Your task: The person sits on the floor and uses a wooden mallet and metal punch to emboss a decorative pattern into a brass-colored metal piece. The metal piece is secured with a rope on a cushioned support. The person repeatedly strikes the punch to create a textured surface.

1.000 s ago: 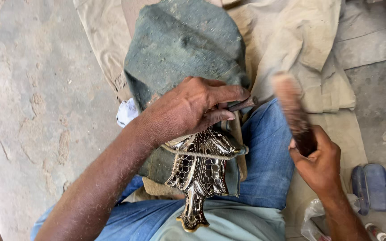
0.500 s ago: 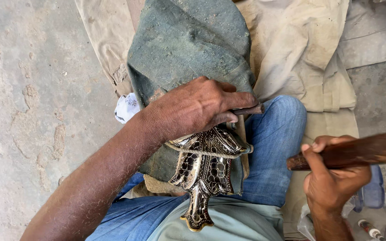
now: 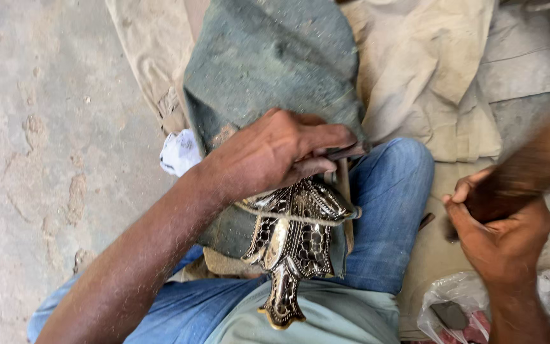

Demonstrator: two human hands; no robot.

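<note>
Head view: the left hand (image 3: 275, 153) pinches a thin metal chisel (image 3: 345, 153) against the pierced, shiny ornament (image 3: 291, 245) tied by cord over a grey-green cloth (image 3: 268, 64) on the lap. The right hand (image 3: 501, 232) is clenched round a blurred wooden mallet (image 3: 529, 172), mid-swing it seems; the blow needs the chisel steady

Metal ornament (image 3: 291, 245) on lap, under left hand (image 3: 275, 156)
</note>
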